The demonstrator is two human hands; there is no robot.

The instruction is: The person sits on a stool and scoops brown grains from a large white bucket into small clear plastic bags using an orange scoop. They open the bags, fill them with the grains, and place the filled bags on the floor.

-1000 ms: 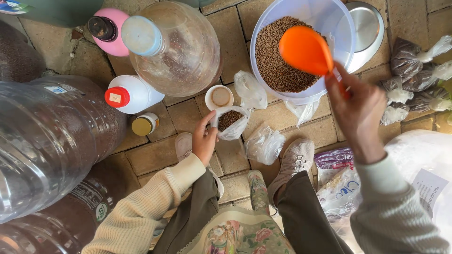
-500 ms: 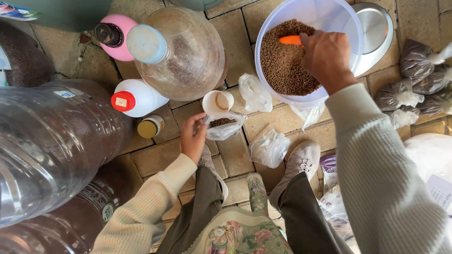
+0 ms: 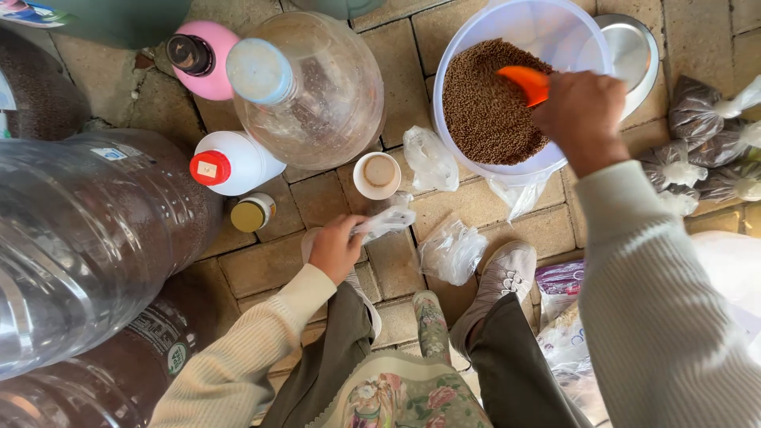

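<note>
An orange scoop (image 3: pixel 525 83) is gripped by the right hand (image 3: pixel 583 117), fingers clenched around its handle, with the scoop's bowl reaching left of the hand over brown pellets (image 3: pixel 487 107) in a white bucket (image 3: pixel 555 32). A small clear plastic bag (image 3: pixel 384 222) is pinched at one end by the left hand (image 3: pixel 334 247), low over the paving, the rest of the bag trailing right of the fingers. Just above it stands a small white cup (image 3: pixel 377 174). Further left are a white bottle (image 3: pixel 242 162) with a red cap bearing a pale square label, a small jar (image 3: pixel 252 212) with a yellow lid, and a pink bottle (image 3: pixel 204 59) with a dark cap. Tied bags of pellets (image 3: pixel 701 131) lie right of the bucket.
</note>
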